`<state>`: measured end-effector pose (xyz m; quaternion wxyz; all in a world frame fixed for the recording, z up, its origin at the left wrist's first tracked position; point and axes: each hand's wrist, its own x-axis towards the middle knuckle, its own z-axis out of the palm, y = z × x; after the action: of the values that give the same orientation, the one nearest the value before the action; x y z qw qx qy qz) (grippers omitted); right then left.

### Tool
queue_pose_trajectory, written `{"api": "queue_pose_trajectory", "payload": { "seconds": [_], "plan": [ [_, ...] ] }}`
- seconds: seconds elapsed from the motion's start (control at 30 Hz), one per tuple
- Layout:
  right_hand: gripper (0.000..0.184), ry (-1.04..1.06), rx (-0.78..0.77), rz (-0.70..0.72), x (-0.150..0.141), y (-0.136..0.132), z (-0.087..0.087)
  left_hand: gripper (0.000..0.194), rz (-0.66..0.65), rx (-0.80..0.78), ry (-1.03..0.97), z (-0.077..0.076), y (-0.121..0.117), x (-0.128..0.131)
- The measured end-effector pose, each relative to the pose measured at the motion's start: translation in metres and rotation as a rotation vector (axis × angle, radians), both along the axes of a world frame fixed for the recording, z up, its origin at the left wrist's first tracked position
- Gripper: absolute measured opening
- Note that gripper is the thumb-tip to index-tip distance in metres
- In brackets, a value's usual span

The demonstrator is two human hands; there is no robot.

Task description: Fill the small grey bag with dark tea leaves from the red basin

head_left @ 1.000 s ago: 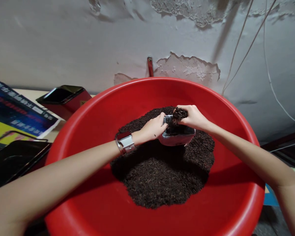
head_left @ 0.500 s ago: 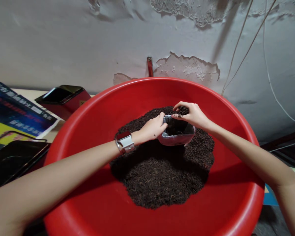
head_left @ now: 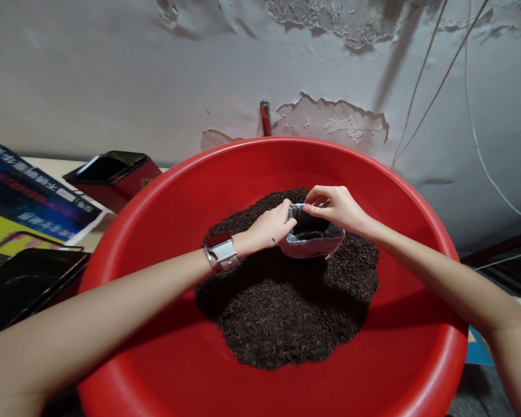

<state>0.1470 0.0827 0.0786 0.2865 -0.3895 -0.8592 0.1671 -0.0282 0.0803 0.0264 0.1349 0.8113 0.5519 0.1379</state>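
Observation:
A red round tub [head_left: 156, 347] holds a wide heap of dark loose tea leaves [head_left: 282, 324]. On the heap stands a small foil-lined bag [head_left: 308, 249], pinkish outside, mouth open upward, with dark leaves inside. My left hand [head_left: 271, 226], with a watch on its wrist, grips the bag's left rim between thumb and fingers. At the far rim is my right hand [head_left: 336, 205], its fingers curled and thumb and fingertips pinched at the bag's edge. The hand partly hides that edge, and no clump of leaves shows in it.
To the left, a red-and-black open box [head_left: 113, 174] and a dark tray-like container [head_left: 30, 278] lie by a printed sheet [head_left: 35, 191]. Behind the tub rises a peeling wall [head_left: 156, 87]. Thin cords [head_left: 434, 75] hang at the right.
The clump of dark leaves that was in my right hand no longer shows there. My right fingers have lowered and drawn together at the bag's rim. My left hand has stayed in place.

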Motion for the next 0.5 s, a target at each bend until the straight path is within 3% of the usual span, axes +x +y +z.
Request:
{"api": "queue_pose_trajectory", "payload": {
  "seconds": [0.1, 0.17, 0.23, 0.33, 0.4, 0.5],
  "plan": [
    [0.013, -0.209, 0.083, 0.063, -0.011, -0.021, -0.004, 0.022, -0.003, -0.006, -0.021, -0.002, 0.001, -0.001],
    [0.019, -0.383, 0.047, 0.232, -0.020, -0.040, -0.013, 0.024, 0.005, -0.012, -0.030, -0.002, 0.002, -0.001],
    [0.040, -0.568, -0.044, 0.459, -0.026, -0.060, -0.030, 0.027, 0.016, -0.012, -0.029, -0.002, 0.002, -0.001],
    [0.087, -0.805, -0.194, 0.701, -0.029, -0.082, -0.065, 0.029, 0.025, -0.010, -0.026, -0.002, 0.003, -0.001],
    [0.108, -0.909, -0.305, 0.766, -0.028, -0.090, -0.088, 0.029, 0.029, -0.010, -0.020, -0.002, 0.003, -0.001],
    [0.115, -0.874, -0.377, 0.754, -0.025, -0.095, -0.114, 0.028, 0.023, 0.000, -0.004, -0.003, 0.003, -0.001]
  ]
}}
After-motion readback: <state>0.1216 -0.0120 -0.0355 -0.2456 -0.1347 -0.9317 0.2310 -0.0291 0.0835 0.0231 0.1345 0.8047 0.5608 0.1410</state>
